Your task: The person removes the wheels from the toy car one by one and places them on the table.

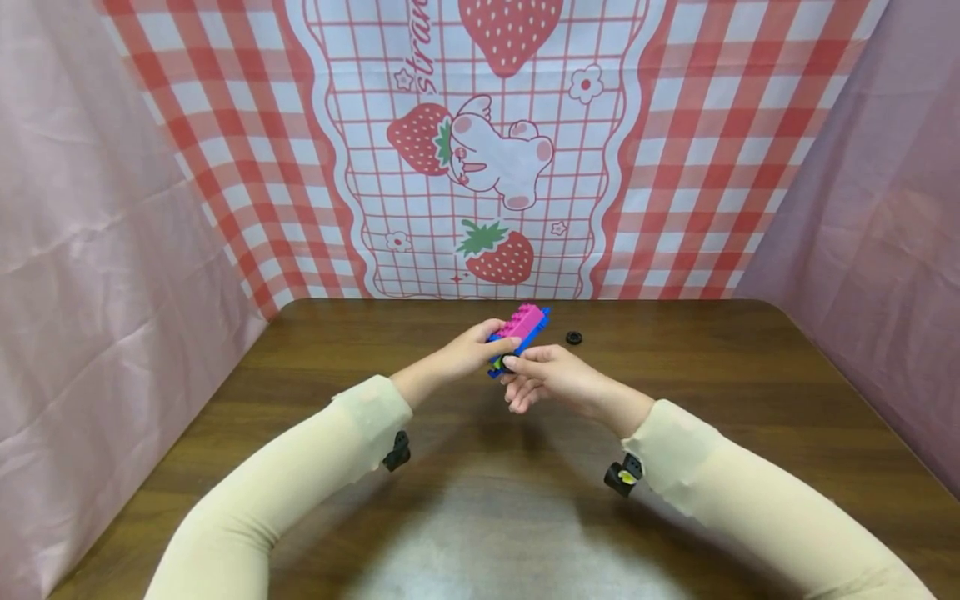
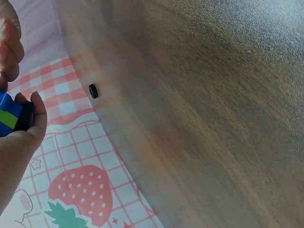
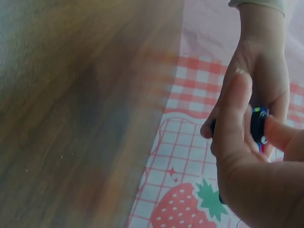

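Note:
My left hand (image 1: 467,352) grips a toy block vehicle, a pink studded brick (image 1: 519,322) on a long blue base (image 1: 534,330), tilted above the table. A lime green piece (image 2: 7,119) shows on its side in the left wrist view, with a black wheel (image 2: 24,117) beside it under the left fingers. At the vehicle's near end, my right hand (image 1: 557,380) pinches a small black wheel (image 3: 257,125) between thumb and finger, right against the blocks. Its other fingers are loosely bent below. The hands hide much of the vehicle's underside.
One loose black wheel (image 1: 573,337) lies on the brown wooden table (image 1: 675,358), beyond my right hand. Behind the table's far edge hangs a red checked strawberry cloth (image 1: 510,167). Pale pink curtains (image 1: 112,250) stand at both sides.

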`<state>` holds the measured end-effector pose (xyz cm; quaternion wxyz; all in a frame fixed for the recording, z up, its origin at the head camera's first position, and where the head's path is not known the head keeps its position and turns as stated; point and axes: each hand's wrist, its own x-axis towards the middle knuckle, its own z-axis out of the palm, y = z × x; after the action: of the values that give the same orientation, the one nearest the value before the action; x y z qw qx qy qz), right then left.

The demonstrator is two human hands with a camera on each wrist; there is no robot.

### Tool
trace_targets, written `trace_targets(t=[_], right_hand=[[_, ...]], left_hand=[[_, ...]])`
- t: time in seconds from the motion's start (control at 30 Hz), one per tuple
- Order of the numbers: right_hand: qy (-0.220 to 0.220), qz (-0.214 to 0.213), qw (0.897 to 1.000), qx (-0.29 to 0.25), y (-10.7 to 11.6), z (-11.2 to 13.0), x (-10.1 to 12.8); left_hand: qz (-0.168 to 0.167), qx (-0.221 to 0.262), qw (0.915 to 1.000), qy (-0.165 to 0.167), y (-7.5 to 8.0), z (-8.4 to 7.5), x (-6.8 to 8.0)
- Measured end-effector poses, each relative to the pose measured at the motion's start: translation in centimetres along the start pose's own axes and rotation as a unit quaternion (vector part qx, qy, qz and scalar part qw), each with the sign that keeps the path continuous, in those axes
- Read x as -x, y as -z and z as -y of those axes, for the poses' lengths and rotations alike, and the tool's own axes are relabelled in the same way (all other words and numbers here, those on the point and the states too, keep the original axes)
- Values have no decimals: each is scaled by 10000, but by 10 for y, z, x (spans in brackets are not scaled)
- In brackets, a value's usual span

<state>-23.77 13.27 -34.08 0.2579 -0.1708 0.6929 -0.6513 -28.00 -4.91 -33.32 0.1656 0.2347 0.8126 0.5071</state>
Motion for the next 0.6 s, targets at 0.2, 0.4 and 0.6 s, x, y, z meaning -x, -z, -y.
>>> trace_targets(t=[0.2, 0.4, 0.6], right_hand=[[104, 89, 9998, 137, -1, -2, -3], [525, -471, 9944, 782, -3, -5, -6], [740, -796, 9834, 1453, -5, -3, -5]], left_hand=[[-51, 13, 10000, -16, 1, 2, -1], [-126, 52, 9999, 104, 2, 1, -2], [-153, -61, 9997, 170, 2, -1, -1]])
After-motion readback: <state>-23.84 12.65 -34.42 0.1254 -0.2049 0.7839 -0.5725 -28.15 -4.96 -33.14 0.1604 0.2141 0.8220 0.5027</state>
